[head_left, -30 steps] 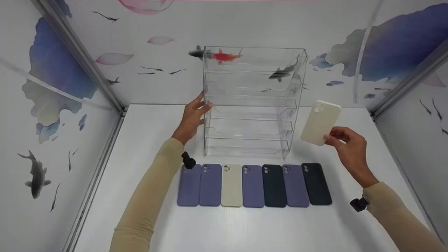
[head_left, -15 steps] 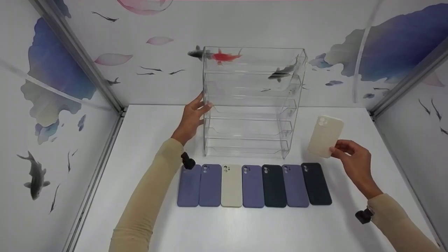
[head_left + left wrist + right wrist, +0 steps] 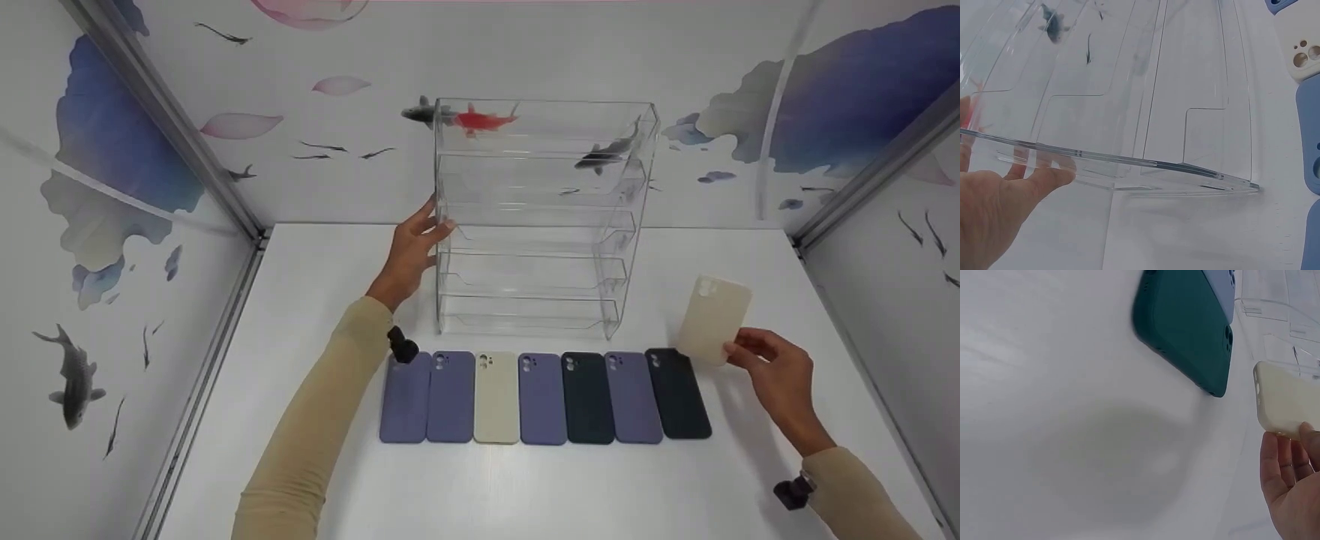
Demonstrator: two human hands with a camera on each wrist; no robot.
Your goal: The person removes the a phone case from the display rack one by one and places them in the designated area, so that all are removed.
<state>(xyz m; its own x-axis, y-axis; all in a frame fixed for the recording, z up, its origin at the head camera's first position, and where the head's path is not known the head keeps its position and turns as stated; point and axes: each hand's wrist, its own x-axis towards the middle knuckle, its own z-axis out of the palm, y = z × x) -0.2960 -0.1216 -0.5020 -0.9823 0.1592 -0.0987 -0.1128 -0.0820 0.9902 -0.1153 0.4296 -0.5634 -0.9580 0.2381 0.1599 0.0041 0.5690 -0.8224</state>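
Note:
A clear acrylic rack [image 3: 532,277] with several stacked shelves stands at the back of the white table. My left hand [image 3: 409,255] holds its left side wall, thumb over the front edge and fingers along the outside, as the left wrist view also shows at the wall [image 3: 1157,165]. In my right hand [image 3: 776,375], a cream phone case [image 3: 716,321] is pinched by its lower corner between thumb and fingers. The case is raised and tilted, its camera opening uppermost. In the right wrist view the cream case [image 3: 1286,396] appears at the right edge.
Several phone cases lie in a row before the rack: purple ones [image 3: 544,401], a cream one [image 3: 496,401] and dark ones [image 3: 679,397]. The held case overlaps the rightmost dark one's corner in the head view. Printed walls [image 3: 337,45] enclose the table [image 3: 487,487] on three sides.
My right hand has moved toward me and slightly right, carrying the cream phone case down from beside the rack. The left hand stays on the rack, and the row of cases has not moved.

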